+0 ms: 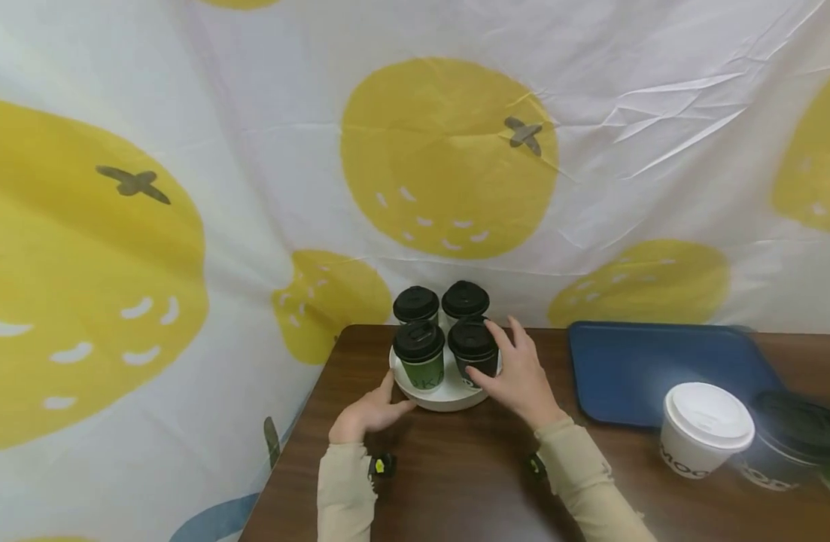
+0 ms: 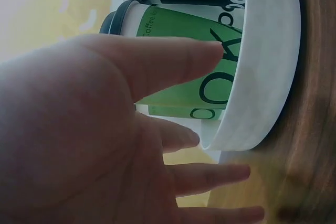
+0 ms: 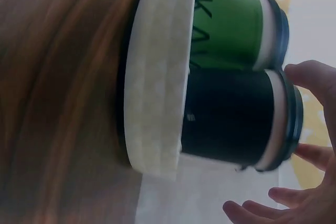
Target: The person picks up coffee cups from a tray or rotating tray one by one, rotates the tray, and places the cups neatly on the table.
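Several black-lidded cups stand upright in a round white dish (image 1: 448, 405) near the table's back edge. At its front left is a green cup (image 1: 423, 372), with a dark cup (image 1: 474, 364) beside it. My left hand (image 1: 370, 415) is at the dish's left side, fingers spread; in the left wrist view its thumb lies across the view of the green cup (image 2: 181, 85). My right hand (image 1: 523, 380) is around the dark cup's right side, fingers apart. The right wrist view has a digit at the lid edge of the dark cup (image 3: 228, 116) and the other fingers spread loosely.
A blue tray (image 1: 648, 369) lies on the brown table (image 1: 455, 482) to the right. By its front edge stand a white-lidded cup (image 1: 702, 436) and a dark-lidded cup (image 1: 787, 444), with part of a green one at the frame edge. A fruit-patterned cloth (image 1: 293, 165) hangs behind.
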Available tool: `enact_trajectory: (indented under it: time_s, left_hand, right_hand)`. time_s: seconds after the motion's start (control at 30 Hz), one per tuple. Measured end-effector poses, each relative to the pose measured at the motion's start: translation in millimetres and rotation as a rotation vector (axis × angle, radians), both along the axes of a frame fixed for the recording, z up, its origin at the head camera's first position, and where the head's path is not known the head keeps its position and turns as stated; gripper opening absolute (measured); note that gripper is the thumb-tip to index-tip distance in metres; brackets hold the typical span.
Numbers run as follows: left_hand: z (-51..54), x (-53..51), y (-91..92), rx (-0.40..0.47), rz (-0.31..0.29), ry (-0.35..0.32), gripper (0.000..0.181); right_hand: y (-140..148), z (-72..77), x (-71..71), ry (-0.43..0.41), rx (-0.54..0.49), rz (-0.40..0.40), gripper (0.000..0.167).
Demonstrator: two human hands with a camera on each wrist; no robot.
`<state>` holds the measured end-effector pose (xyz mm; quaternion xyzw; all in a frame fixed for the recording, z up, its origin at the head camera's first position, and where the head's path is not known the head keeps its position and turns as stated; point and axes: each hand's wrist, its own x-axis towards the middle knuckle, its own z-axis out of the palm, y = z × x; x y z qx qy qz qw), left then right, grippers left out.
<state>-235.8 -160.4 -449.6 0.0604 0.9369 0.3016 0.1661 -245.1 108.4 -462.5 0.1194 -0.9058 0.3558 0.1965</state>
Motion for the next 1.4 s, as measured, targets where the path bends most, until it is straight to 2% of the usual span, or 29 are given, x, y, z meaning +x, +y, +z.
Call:
enact_trajectory:
  time_s: [0.17, 0.37, 0.83, 0.93, 1.1, 1.4]
  left_hand:
    - [-1.6, 1.7, 7.1, -0.008, 0.01, -0.023, 0.089]
    - [-3.2, 2.4, 4.6, -0.013, 0.022, -0.028, 0.089]
    - [-1.9, 2.4, 5.4, -0.034, 0.03, -0.033, 0.089]
    - [-3.5, 2.2, 5.2, -0.035, 0.029, -0.036, 0.09]
    - [-3.6, 2.5, 4.6, -0.016, 0.023, -0.042, 0.089]
    - [-2.0, 1.9, 2.4, -0.019, 0.014, -0.04, 0.088]
  right_hand:
    - [-8.5, -5.4, -0.5, 0.044, -0.008, -0.003, 0.079]
    - [-16.6, -6.6, -4.6, 0.091, -0.028, -0.004, 0.077]
    - [-21.0, -14.4, -10.4, 0.155, -0.052, -0.01, 0.067]
    - [-21.3, -14.5, -10.2, 0.142, -0.072, -0.016, 0.065]
    - [-20.5, -11.3, -8.7, 0.12, -0.087, -0.028, 0.064]
    - [-17.5, 6.4, 2.1, 0.167, -0.111, -0.032, 0.062]
